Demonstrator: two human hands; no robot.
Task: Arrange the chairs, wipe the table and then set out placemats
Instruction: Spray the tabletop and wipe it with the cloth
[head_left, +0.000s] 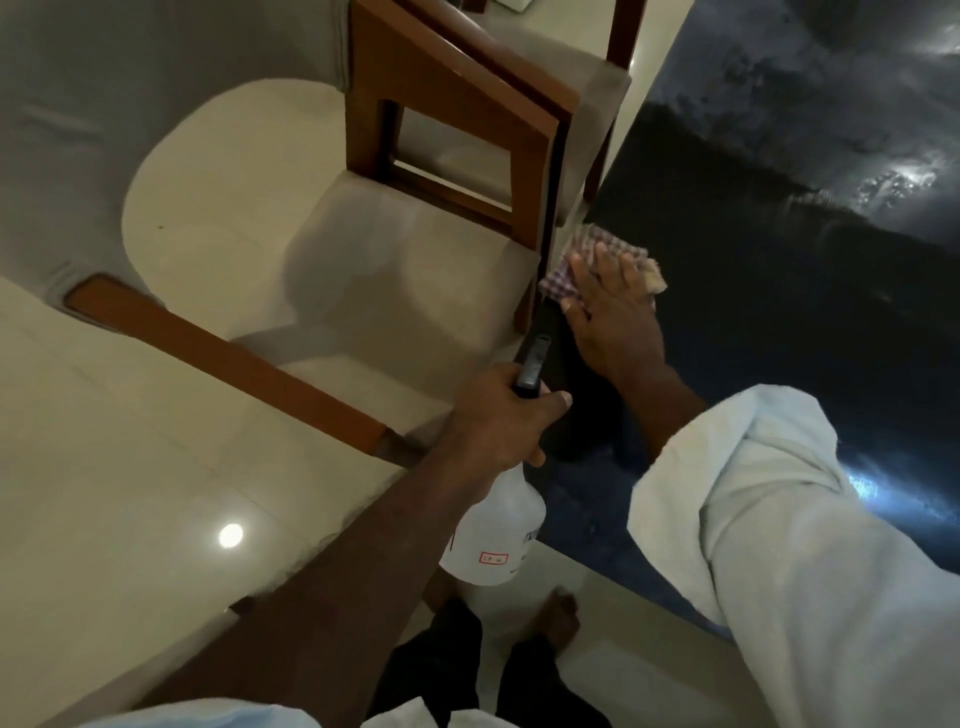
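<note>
Two chairs with brown wooden frames and pale beige seats stand along the left edge of the table, the nearer chair (415, 291) showing its broad cushion and an open wooden side frame, the farther chair (592, 104) just beyond it and partly cut off at the top. Left of them, grey fabric (104, 104) drapes over something I cannot make out, and the cream tiled floor (208, 208) is glossy, with one round lamp reflection low on the left. At centre the left hand (498, 415) curls its fingers and thumb round the black trigger head of a spray bottle (493, 530), whose cloudy white body hangs below the fist and carries a small red-bordered label. Just right of it the right hand (613, 312) lies flat, fingers straight and slightly spread, pressing a checked cloth (587, 249) onto the table right at its left edge, beside the nearer chair's frame. A white rolled sleeve (779, 519) covers that forearm. The table (779, 234) is dark and shiny, marked with streaky smears and bright patches of reflected light. One bare foot (558, 618) stands on the floor below the bottle.
</note>
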